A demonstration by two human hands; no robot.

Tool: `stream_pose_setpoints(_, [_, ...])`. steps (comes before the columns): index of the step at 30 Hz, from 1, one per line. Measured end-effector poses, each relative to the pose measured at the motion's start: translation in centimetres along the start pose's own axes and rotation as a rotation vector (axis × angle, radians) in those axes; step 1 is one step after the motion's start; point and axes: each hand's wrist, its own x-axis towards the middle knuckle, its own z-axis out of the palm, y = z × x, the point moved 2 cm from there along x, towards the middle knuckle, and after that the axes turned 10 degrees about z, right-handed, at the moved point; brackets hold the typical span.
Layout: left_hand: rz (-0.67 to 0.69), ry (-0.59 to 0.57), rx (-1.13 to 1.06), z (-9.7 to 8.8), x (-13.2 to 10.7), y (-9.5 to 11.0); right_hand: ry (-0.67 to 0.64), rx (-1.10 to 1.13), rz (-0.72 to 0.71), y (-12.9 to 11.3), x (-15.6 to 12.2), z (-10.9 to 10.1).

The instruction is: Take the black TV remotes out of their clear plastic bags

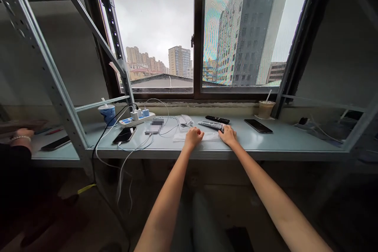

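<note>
My right hand (pixel 228 135) lies on the near end of a remote control in clear plastic wrap (pixel 210 125), its fingers curled over that end. To its left, my left hand (pixel 193 138) is closed with fingers curled in; what they hold, if anything, is hidden. A flat clear plastic bag (pixel 210 137) spreads on the table beneath and between both hands. Just beyond my left hand sits a clear bag with a pale cable-like item (pixel 185 121). Behind the wrapped remote is an unwrapped black remote control (pixel 217 119).
On the left of the shelf table (pixel 283 138) are a power strip (pixel 137 119), a phone (pixel 124 135), cables and a blue cup (pixel 106 115). Another phone (pixel 258 126) and a drink cup (pixel 266 109) stand right. Metal posts flank the table. Another person's hand (pixel 23 134) shows far left.
</note>
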Motion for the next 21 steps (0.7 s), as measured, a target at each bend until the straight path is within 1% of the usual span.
stream_pose_setpoints(6, [0.011, -0.011, 0.013, 0.1, 0.1, 0.0, -0.024, 0.026, -0.021, 0.1, 0.1, 0.3])
stream_pose_setpoints(16, [0.020, -0.029, 0.048, 0.0, 0.1, 0.3, 0.021, 0.091, -0.066, 0.0, 0.0, -0.8])
stream_pose_setpoints(21, [0.019, -0.030, 0.066, -0.1, 0.1, 0.6, 0.022, 0.100, -0.087, 0.0, -0.1, -0.9])
